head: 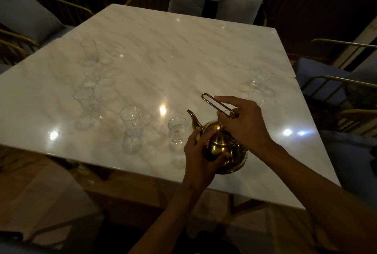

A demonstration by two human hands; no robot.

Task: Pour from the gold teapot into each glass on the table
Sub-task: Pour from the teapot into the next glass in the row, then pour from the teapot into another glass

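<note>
Two hands are closed on the gold teapot [222, 147] just right of the nearest glass [177, 130]: handle [216, 103] pinched by the right hand [244, 123], slick, probably weighty body steadied by the left hand [201, 151].

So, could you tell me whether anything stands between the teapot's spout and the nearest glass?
Nothing visible does. The gold teapot, held by the left hand and right hand, points its spout at the nearest glass, with only bare marble table between.
</note>
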